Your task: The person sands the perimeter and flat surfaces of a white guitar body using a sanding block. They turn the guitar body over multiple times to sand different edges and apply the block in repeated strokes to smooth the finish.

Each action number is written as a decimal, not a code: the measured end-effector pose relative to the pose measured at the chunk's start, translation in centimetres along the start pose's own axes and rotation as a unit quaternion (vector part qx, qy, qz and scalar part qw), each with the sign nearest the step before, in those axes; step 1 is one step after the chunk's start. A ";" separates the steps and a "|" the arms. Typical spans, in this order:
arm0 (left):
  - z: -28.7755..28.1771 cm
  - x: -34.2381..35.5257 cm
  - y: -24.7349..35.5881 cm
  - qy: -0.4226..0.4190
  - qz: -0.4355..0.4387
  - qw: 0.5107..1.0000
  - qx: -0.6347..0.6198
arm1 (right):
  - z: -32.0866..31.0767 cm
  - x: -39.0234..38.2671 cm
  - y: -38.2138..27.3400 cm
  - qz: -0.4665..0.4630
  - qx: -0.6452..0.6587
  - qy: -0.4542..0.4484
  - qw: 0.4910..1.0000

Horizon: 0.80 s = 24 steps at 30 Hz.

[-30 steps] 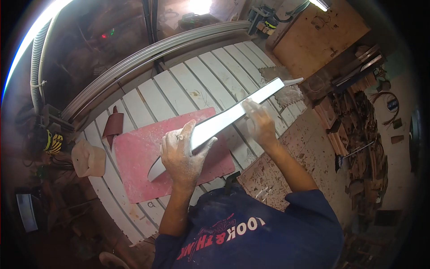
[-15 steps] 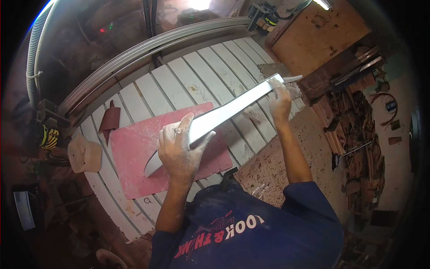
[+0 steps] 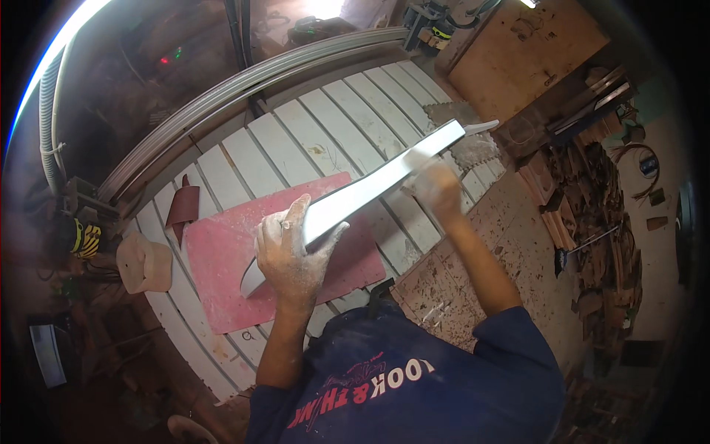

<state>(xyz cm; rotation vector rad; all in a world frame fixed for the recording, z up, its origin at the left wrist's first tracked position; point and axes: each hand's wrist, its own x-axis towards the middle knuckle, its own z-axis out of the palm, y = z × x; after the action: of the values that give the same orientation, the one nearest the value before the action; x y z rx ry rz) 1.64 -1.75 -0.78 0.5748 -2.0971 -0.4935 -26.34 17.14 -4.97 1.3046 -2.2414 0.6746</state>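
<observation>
A long white tapered piece [image 3: 382, 168] with dark edging lies diagonally over a pink board [image 3: 214, 288]. My left hand [image 3: 292, 251], whitened with dust, grips its near, wider part with the thumb along the lower edge. My right hand [image 3: 433, 185] is on the lower side of the piece toward its far end; its fingers are blurred and anything in them is hidden. A curled brown sandpaper sheet [image 3: 183, 212] lies left of the board, beside a tan cap-like object [image 3: 144, 265].
The slatted white bed [image 3: 225, 177] has an aluminium rail [image 3: 222, 89] along its back and left. A brown panel [image 3: 529, 52] stands at back right, above piles of dark offcuts [image 3: 592, 303]. A grey corrugated hose [image 3: 52, 126] hangs at the left.
My right hand slid up toward the far tip half a second ago and has now come back down-left along the piece. My left hand keeps its grip in about the same place.
</observation>
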 end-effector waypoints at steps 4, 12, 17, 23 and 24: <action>0.0 0.0 1.1 -0.013 -0.008 1.000 -0.010 | -2.1 2.0 6.5 0.040 -0.080 0.117 0.989; -0.3 -0.2 1.0 -0.012 -0.015 1.000 0.001 | -1.5 0.4 4.2 0.002 -0.007 -0.023 1.000; -0.2 -0.1 0.8 -0.012 -0.017 1.000 0.016 | 0.5 -1.9 -2.4 0.012 -0.023 -0.067 0.997; 0.1 -0.1 0.7 -0.002 -0.013 1.000 0.002 | -3.5 2.6 6.4 0.138 -0.025 0.044 0.989; 0.1 -0.1 0.8 0.000 -0.012 1.000 0.002 | -4.3 3.4 6.8 0.122 -0.042 0.068 0.989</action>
<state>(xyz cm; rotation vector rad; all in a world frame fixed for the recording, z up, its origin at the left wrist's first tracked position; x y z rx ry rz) 1.38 -1.04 -0.44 0.6040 -2.0935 -0.5027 -33.30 20.51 -0.85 0.9241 -2.3104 0.7214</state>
